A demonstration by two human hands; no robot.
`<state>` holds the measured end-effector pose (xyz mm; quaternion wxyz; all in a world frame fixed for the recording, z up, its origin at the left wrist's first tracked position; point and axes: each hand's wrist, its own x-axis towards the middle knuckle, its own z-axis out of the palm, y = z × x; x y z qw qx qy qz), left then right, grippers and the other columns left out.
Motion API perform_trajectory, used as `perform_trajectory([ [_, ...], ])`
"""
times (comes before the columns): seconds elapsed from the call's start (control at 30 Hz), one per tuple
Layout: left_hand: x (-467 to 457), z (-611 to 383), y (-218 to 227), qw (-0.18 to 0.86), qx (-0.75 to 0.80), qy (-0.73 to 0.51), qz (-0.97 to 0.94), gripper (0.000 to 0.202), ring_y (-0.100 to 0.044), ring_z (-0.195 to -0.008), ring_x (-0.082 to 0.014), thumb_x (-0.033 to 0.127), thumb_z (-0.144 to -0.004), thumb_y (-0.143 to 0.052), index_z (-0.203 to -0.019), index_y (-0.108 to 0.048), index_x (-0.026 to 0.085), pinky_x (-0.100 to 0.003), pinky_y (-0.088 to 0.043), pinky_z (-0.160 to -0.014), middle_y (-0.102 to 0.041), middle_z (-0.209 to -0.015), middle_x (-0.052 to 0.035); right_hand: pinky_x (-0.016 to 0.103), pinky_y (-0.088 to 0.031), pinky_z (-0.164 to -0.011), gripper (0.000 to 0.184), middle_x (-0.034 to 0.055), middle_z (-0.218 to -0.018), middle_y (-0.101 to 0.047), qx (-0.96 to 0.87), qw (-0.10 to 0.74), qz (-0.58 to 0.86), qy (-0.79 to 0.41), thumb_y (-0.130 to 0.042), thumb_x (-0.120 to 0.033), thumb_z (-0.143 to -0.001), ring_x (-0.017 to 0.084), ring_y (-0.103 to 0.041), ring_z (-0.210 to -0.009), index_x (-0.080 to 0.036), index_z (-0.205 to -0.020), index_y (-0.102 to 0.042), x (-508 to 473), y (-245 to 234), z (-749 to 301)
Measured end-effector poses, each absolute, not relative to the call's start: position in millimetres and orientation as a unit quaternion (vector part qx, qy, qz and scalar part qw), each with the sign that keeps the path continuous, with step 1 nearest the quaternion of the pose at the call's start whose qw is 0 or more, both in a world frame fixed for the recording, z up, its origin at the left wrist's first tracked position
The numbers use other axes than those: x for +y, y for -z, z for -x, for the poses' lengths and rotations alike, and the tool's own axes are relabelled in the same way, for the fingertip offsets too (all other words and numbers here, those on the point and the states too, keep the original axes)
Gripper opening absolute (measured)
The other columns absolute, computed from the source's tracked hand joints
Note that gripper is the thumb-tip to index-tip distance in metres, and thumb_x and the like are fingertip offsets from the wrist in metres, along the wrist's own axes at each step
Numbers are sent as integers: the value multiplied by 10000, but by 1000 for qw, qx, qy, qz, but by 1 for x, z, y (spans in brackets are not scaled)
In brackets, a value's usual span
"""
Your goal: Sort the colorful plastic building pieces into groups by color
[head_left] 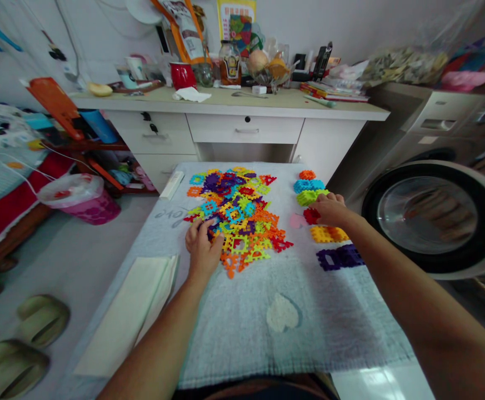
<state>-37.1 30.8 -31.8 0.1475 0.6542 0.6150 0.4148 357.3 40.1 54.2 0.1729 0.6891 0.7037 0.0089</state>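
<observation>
A mixed pile of small coloured plastic interlocking pieces (238,214) lies on a pale blue towel (267,311) covering a low table. To its right stand sorted groups: orange (307,174), blue (309,185), green (311,196), red (311,215), yellow-orange (329,234) and purple (340,258). My left hand (203,250) rests at the pile's near left edge, fingers curled onto pieces there. My right hand (329,210) lies over the red group, fingers bent down on a red piece.
A flat white folded sheet (129,311) lies on the table's left. Behind stands a cluttered white desk (242,119). A washing machine door (434,216) is at right. A pink bin (79,197) and slippers (21,339) are on the floor at left.
</observation>
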Motion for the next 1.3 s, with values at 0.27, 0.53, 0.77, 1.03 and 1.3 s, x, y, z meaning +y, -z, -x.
perform_trajectory([
  [0.27,32,38,35,149,611,-421,-654,401,-424,-1385,-307,336,-814,-641,-1204,-620,245,-519,-277,-1207,-497,-1408,-115,513,-358,-945,405,178,-1199,-598,710,132,-692,-16,-738,-268,-777,396,-490,-1166,-229,-1180,-748,37,-56,-355],
  [0.53,32,37,33,144,618,-421,-648,390,-428,-1379,-311,335,-809,-638,-1185,-635,231,-514,-279,-1208,-503,-1400,-123,422,-436,-985,364,161,-1164,-640,789,-79,-608,53,-651,-206,-880,299,-577,-1102,-171,-1239,-699,10,-53,-284],
  [0.77,34,37,35,162,625,-420,-638,391,-395,-1401,-319,332,-803,-641,-1181,-640,233,-514,-273,-1213,-477,-1420,-125,334,-445,-934,389,114,-1078,-644,783,-174,-584,124,-575,-72,-789,231,-589,-1019,-152,-1153,-685,-5,-17,-246],
  [1.03,34,36,35,171,618,-432,-635,368,-403,-1391,-292,303,-795,-648,-1160,-638,258,-492,-273,-1220,-471,-1413,-96,339,-424,-948,308,112,-1070,-633,780,-210,-577,121,-541,-79,-800,231,-564,-1028,-159,-1065,-676,-2,3,-248],
  [1.3,35,36,31,155,630,-428,-629,354,-422,-1376,-295,272,-782,-648,-1136,-646,262,-495,-276,-1217,-492,-1386,-93,357,-437,-956,198,122,-1084,-680,757,-194,-617,84,-592,-178,-904,242,-591,-1038,-173,-1084,-675,-4,5,-246],
])
